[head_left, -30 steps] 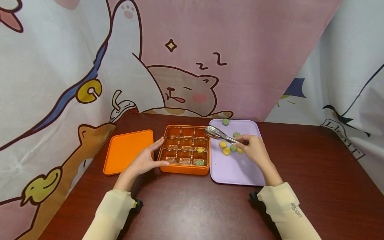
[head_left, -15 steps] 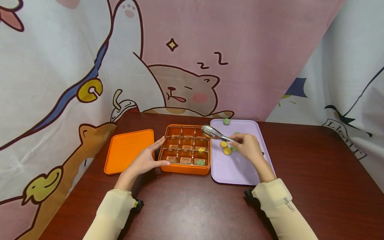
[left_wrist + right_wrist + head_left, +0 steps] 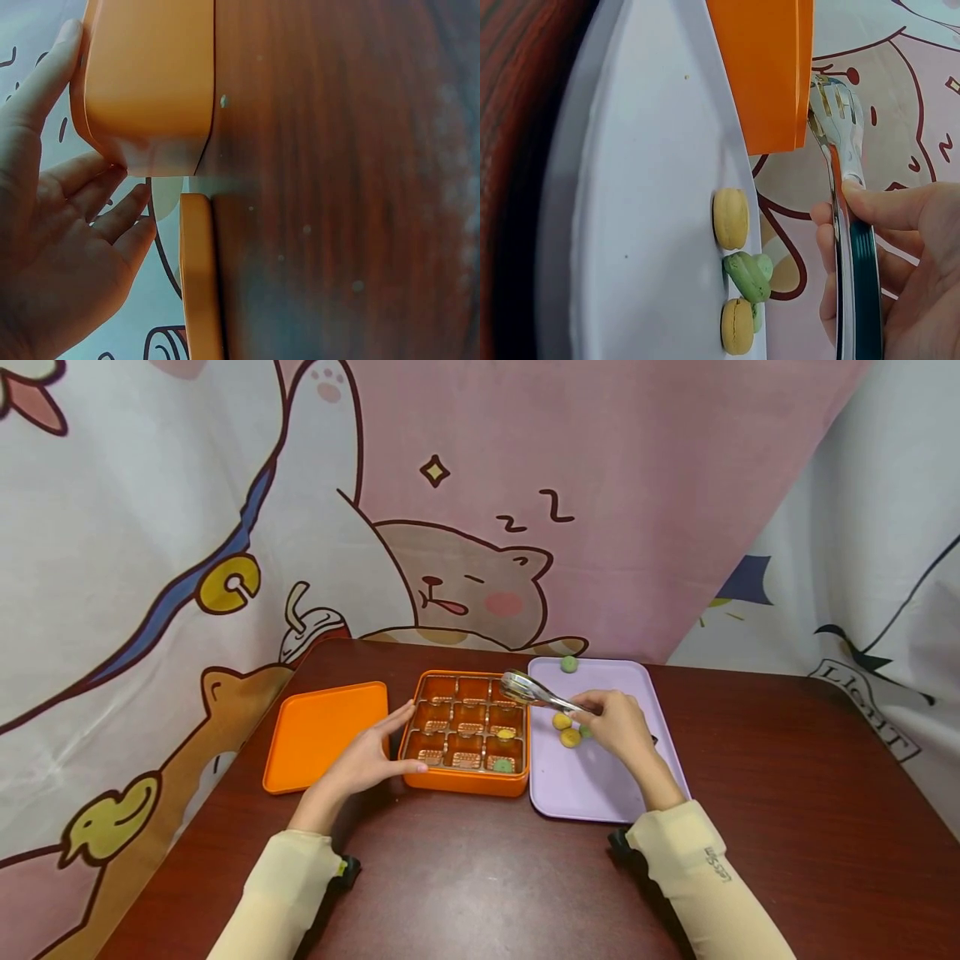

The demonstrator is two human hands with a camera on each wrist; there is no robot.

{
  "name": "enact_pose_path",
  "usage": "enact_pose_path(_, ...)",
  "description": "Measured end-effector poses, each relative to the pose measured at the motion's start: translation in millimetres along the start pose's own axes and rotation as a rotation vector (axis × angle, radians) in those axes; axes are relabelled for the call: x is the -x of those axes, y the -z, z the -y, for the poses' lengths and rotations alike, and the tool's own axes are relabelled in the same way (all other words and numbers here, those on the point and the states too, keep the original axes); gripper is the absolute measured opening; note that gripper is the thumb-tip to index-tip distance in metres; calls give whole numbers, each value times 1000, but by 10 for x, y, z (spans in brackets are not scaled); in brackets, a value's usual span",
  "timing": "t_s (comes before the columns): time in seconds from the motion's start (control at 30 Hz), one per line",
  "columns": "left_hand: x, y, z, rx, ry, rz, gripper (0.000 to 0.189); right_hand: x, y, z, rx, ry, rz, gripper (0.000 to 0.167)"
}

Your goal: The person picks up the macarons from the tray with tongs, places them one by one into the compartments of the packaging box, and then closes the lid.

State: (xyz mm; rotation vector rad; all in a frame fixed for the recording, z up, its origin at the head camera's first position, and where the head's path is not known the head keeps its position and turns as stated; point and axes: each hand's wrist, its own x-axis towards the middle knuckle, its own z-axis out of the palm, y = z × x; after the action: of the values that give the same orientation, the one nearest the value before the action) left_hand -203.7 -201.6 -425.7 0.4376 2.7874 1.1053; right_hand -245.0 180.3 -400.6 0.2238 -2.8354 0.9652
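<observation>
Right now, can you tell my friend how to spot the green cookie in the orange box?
On the brown table, find the divided orange box, just left of the pale purple tray. In the box's nearest row, at the right-hand end, sits a small round green cookie. It's the only green one visible in the box; a yellow cookie lies right behind it.

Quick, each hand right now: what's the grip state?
Left hand: grip open, touching the orange box.
Right hand: grip closed, holding the tongs; whether the tongs hold anything cannot be told.
</observation>
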Motion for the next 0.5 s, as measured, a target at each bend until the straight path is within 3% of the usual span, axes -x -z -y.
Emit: enact_pose_path(0.5, -11, 0, 26, -7, -19, -6, 98, -9, -10, 36, -5, -18, 4, 24)
